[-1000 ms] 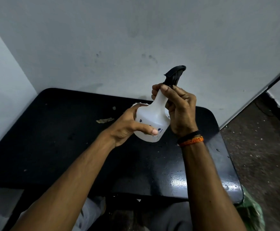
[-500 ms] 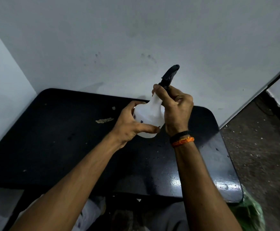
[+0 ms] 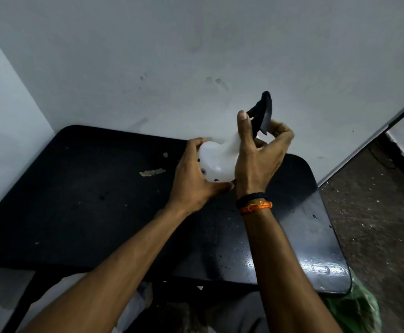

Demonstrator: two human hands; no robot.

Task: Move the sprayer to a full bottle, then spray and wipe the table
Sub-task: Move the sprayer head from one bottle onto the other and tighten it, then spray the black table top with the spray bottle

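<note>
Both hands are working on one white bottle (image 3: 216,162), held up just above the far part of the black tabletop (image 3: 80,200). The left hand (image 3: 193,181) is wrapping around the bottle's round body from the near left side, thumb pressing under its base. The right hand (image 3: 258,162) is closing around the neck, thumb pointing up along it and fingers pinching at the collar of the black sprayer (image 3: 262,114).

Compared with a second ago, the sprayer head is pointing a different way: it was sitting square over the right hand's knuckles, and now it is swinging round to the right and leaning, while the bottle body is shifting a little left. I judge that the sprayer is being twisted at the neck; whether it is loosening or tightening, and how full the bottle is, I cannot tell.

Beyond the hands the wall is standing close, so there is little room for tipping the sprayer farther away. To the left of the hands the tabletop is running wide, carrying only a torn scrap (image 3: 152,172) and specks. To the right, the rounded edge is lying near the right wrist, with floor below.
</note>
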